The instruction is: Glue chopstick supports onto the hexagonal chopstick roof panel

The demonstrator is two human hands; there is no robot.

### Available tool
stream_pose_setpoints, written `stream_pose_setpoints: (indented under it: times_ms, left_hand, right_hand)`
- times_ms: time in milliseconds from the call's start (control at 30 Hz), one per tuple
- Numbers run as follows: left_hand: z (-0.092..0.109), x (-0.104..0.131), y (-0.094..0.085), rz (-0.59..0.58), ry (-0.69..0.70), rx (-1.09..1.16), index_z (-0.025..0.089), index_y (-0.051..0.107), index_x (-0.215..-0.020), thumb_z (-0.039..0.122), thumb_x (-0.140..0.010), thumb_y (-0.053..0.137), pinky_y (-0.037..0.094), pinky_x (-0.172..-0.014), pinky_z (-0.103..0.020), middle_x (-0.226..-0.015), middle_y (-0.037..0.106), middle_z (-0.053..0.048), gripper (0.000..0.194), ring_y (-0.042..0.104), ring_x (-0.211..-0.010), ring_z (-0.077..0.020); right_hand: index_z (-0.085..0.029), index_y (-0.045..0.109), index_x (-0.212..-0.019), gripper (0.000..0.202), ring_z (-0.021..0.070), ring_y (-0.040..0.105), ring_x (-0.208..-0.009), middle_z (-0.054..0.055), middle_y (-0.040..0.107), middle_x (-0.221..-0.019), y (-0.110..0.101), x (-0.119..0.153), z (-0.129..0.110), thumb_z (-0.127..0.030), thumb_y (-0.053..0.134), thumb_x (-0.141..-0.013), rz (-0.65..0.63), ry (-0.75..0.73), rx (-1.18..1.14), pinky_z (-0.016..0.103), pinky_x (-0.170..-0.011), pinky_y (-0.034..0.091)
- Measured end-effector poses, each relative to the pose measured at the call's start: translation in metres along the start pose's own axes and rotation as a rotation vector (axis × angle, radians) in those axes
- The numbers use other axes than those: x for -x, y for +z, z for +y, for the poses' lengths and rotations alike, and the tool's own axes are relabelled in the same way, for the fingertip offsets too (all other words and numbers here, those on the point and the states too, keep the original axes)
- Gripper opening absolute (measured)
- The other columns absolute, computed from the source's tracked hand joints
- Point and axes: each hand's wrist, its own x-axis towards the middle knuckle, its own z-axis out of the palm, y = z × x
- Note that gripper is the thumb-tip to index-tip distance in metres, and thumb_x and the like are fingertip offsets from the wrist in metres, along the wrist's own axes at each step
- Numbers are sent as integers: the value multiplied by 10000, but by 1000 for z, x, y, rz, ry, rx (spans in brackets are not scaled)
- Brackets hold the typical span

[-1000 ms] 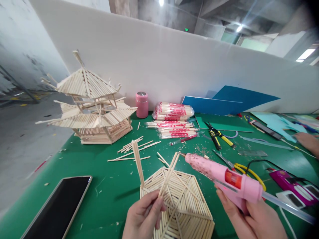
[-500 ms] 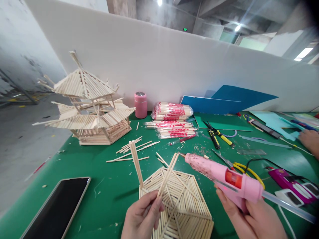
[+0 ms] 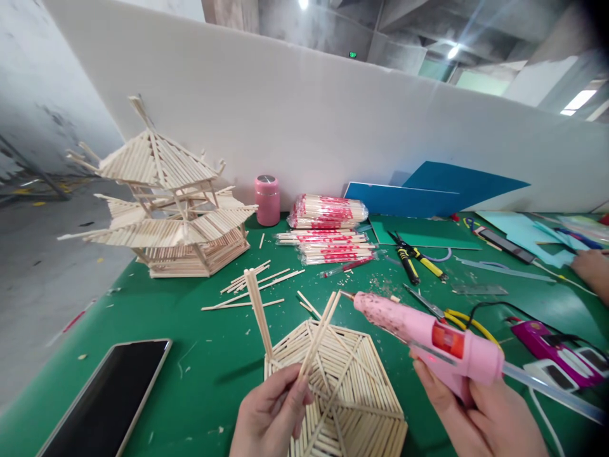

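My left hand (image 3: pixel 273 406) is closed, pinching a few thin wooden sticks (image 3: pixel 321 333) near their lower ends, so they slant up to the right. Wrapped round the handle of a pink glue gun (image 3: pixel 419 333) is my right hand (image 3: pixel 480 409). The gun's nozzle is at the top ends of the held sticks; whether it touches them I cannot tell. Below lies a polygonal wooden-stick panel (image 3: pixel 375 381), with a bundle of upright sticks (image 3: pixel 259 314) standing at its left corner. A clear glue stick (image 3: pixel 554 390) sticks out of the gun's back.
A stick-built pagoda (image 3: pixel 162 216) stands at the back left, beside a pink flask (image 3: pixel 268 200) and packs of chopsticks (image 3: pixel 328 212). Loose sticks (image 3: pixel 257 285), a phone (image 3: pixel 109 393), wire strippers (image 3: pixel 413 257), pliers (image 3: pixel 428 301) and a power strip (image 3: pixel 556 355) lie around. Another person's hand (image 3: pixel 592 266) is far right.
Almost nothing differs. The view has shifted very slightly, and both hands keep the sticks and the glue gun in nearly the same position.
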Motion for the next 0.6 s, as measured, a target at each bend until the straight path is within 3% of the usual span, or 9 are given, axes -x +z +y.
stream_pose_setpoints:
  times_ms: [167, 333, 600]
  left_hand:
    - [0, 0, 1, 9, -4, 4, 156, 657, -699, 366, -645, 639, 334, -358, -170, -523, 561, 6, 217, 406, -359, -54]
    - [2, 1, 1, -4, -9, 15, 153, 654, -691, 356, -647, 640, 332, -366, -171, -524, 559, 7, 208, 401, -365, -53]
    - [3, 1, 2, 1, -17, 60, 149, 641, -691, 335, -655, 641, 306, -369, -160, -519, 551, 14, 190, 395, -379, -48]
  right_hand:
    - [-155, 518, -983, 324, 272, 649, -762, 117, 665, -860, 0, 2, 2, -405, 449, -789, 22, 67, 35, 350, -656, 537]
    - [-168, 521, -945, 269, 234, 663, -679, 92, 679, -804, 0, 0, -1, -379, 437, -799, 40, 34, 1, 270, -564, 546]
    - [-174, 517, -961, 247, 234, 663, -734, 90, 679, -842, 1, 7, 2, -349, 434, -807, -85, -49, 20, 259, -578, 550]
